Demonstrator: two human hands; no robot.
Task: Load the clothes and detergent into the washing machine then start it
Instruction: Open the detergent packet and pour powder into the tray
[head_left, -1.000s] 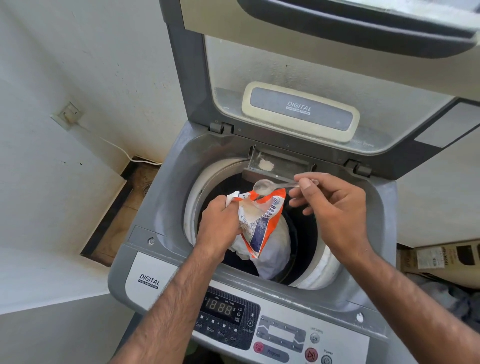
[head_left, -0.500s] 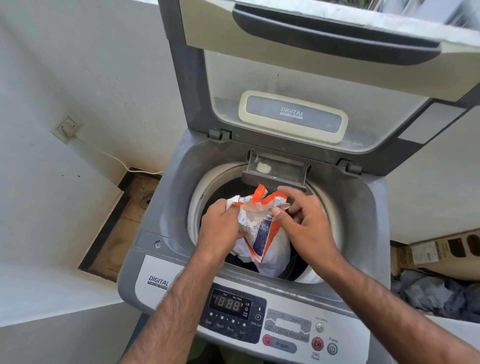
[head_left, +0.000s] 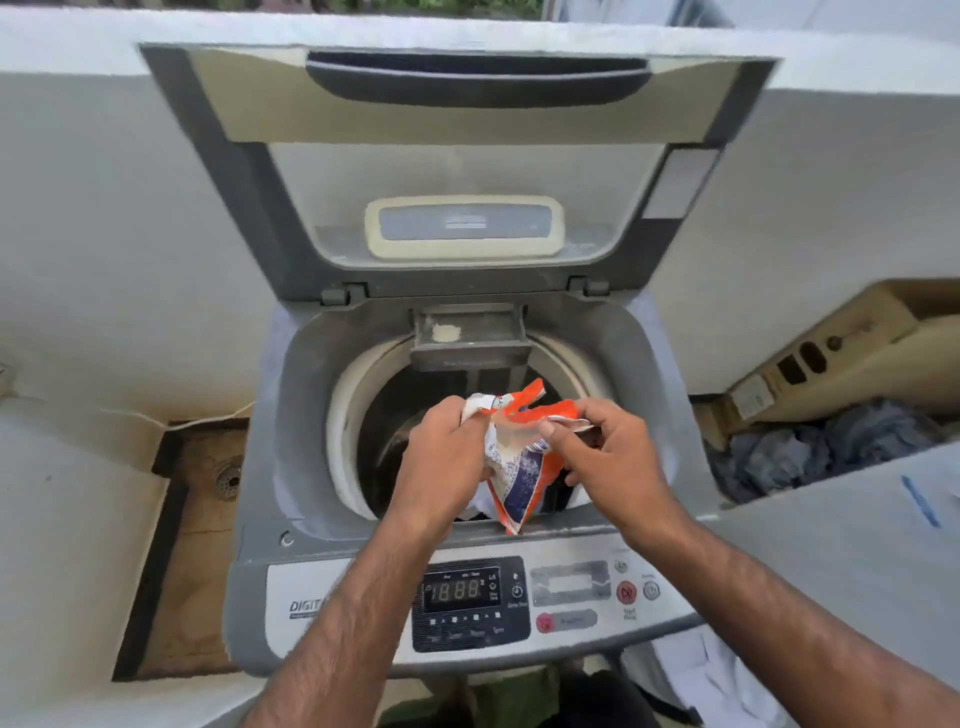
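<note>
An orange, white and blue detergent packet (head_left: 522, 467) hangs over the open drum (head_left: 363, 415) of the grey top-load washing machine (head_left: 270, 415). My left hand (head_left: 441, 457) grips the packet's left top corner. My right hand (head_left: 602, 457) pinches its right top edge; a spoon tip seems to stick out between the fingers. The lid (head_left: 457, 156) stands upright. The detergent tray (head_left: 467, 332) at the drum's back rim holds a small heap of white powder (head_left: 445, 332). A bit of white cloth shows in the drum under the packet.
The control panel (head_left: 467, 603) at the front shows 18:88 with a red start button (head_left: 626, 592). A floor drain (head_left: 228, 480) lies in a recess at the left. A cardboard box (head_left: 831, 353) and a pile of grey clothes (head_left: 810, 452) sit to the right.
My right hand came down from the tray with the spoon and closed on the packet's top edge. The camera view has tilted up and pulled back.
</note>
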